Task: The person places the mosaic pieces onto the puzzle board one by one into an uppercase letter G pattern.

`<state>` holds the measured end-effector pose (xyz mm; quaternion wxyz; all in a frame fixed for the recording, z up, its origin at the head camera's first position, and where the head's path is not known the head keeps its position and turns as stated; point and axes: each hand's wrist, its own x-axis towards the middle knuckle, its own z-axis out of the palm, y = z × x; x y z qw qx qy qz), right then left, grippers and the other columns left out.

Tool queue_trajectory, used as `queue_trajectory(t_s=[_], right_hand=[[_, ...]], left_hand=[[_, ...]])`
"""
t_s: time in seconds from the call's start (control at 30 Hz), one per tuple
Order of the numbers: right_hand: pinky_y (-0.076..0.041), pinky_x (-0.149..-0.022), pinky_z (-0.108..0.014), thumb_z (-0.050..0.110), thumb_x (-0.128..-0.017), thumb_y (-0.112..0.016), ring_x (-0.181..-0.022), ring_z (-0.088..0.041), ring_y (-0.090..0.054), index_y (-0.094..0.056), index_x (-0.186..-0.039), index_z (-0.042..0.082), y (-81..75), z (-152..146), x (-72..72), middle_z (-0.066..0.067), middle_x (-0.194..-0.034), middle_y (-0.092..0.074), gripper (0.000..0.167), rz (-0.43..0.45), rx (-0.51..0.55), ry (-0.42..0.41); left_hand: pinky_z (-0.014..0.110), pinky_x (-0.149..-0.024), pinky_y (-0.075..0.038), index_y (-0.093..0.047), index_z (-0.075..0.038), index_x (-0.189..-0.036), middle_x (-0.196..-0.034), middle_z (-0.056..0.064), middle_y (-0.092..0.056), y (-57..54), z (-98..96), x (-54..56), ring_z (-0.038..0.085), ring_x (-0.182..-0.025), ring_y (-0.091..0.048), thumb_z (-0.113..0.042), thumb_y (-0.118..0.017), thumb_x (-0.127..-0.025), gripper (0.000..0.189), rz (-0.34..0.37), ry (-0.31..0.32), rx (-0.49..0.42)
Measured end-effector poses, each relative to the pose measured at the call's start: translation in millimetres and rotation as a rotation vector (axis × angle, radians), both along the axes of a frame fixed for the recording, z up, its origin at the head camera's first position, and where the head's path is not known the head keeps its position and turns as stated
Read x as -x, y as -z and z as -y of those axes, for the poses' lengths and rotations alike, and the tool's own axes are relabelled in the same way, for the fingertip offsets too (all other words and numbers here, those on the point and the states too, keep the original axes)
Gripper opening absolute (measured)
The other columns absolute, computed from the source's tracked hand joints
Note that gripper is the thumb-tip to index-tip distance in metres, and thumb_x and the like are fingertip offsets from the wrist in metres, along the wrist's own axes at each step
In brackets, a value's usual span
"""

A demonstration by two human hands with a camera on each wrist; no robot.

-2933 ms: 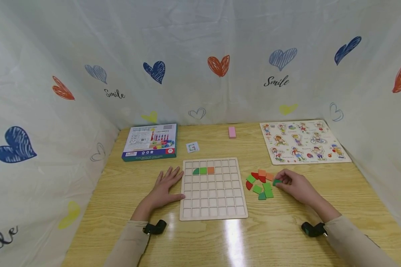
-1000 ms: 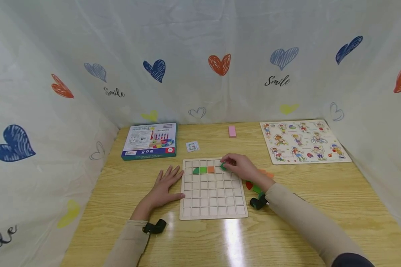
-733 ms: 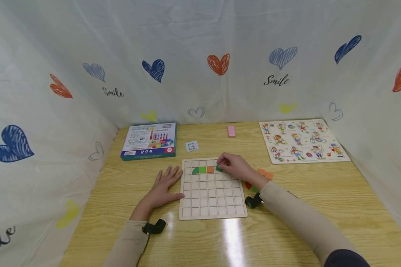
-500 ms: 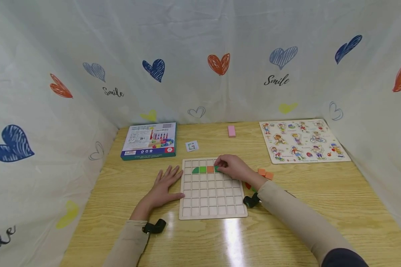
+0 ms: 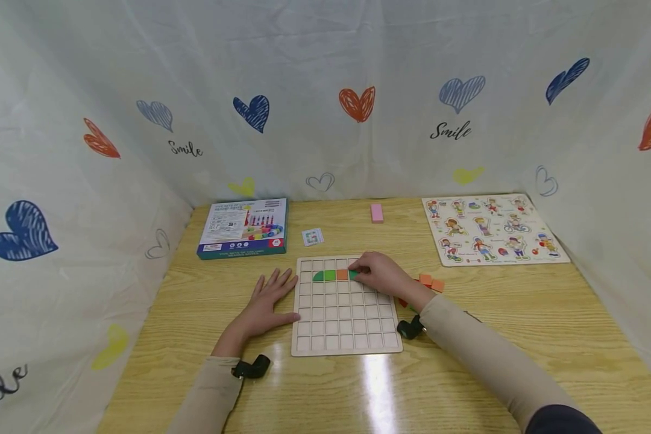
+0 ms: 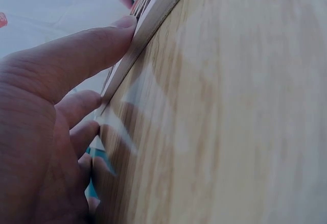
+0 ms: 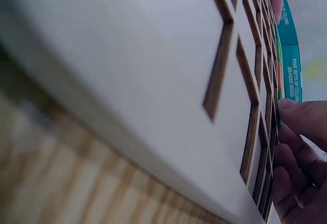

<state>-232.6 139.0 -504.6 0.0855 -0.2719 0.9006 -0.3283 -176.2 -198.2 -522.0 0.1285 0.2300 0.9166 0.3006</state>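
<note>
The wooden grid board (image 5: 347,351) lies flat on the table. In its second row are a dark green quarter-circle tile (image 5: 318,276), a light green square tile (image 5: 330,275) and an orange square tile (image 5: 342,274). Right of the orange one, my right hand (image 5: 382,274) pinches another dark green tile (image 5: 352,275), partly hidden by the fingers. The right wrist view has the thumb (image 7: 296,114) against this tile at the board's surface. My left hand (image 5: 268,304) rests with spread fingers at the board's left edge; its thumb (image 6: 97,50) touches the rim.
Loose orange tiles (image 5: 431,282) and partly hidden red and green ones lie beneath and beyond the right forearm. Behind the board are a boxed bead set (image 5: 243,229), a small pattern card (image 5: 312,237) and a pink block (image 5: 377,213). A picture puzzle board (image 5: 496,232) lies at back right.
From the loose pile, my right hand has carried the dark green tile left to the board, then slid it against the orange tile. My left hand has stayed at the board's edge.
</note>
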Motion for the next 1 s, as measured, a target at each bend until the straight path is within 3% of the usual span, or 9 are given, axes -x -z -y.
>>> queue_trajectory(t_s=[0.47, 0.8, 1.0], right_hand=[[-0.054, -0.081, -0.033, 0.016, -0.097, -0.069, -0.09, -0.011, -0.059, -0.069, -0.126, 0.006, 0.8, -16.0, -4.9, 0.003, -0.102, -0.067, 0.031, 0.014, 0.069, 0.031], [-0.054, -0.081, -0.037, 0.015, -0.099, -0.067, -0.092, -0.014, -0.061, -0.069, -0.126, 0.007, -11.1, -55.4, -24.1, 0.002, -0.103, -0.067, 0.028, 0.028, 0.063, 0.086], [-0.054, -0.08, -0.038, 0.016, -0.098, -0.068, -0.091, -0.015, -0.062, -0.069, -0.126, 0.006, -7.5, -83.2, -34.8, 0.001, -0.103, -0.068, 0.029, 0.029, 0.031, 0.14]], left_hand=[[0.055, -0.123, 0.011, -0.03, -0.019, -0.162, -0.17, 0.004, -0.015, 2.4, -0.4, 1.4, 0.031, -0.157, 0.001, -0.051, -0.074, -0.09, 0.09, -0.01, 0.004, 0.003], [0.055, -0.123, 0.011, -0.031, -0.018, -0.162, -0.17, 0.004, -0.016, 1.4, -1.7, 0.4, 0.031, -0.157, 0.001, -0.051, -0.074, -0.089, 0.09, -0.01, 0.002, -0.005], [0.056, -0.123, 0.011, -0.032, -0.018, -0.161, -0.17, 0.005, -0.016, 2.7, -1.2, 0.7, 0.033, -0.157, 0.0, -0.052, -0.073, -0.09, 0.09, -0.011, 0.001, 0.004]])
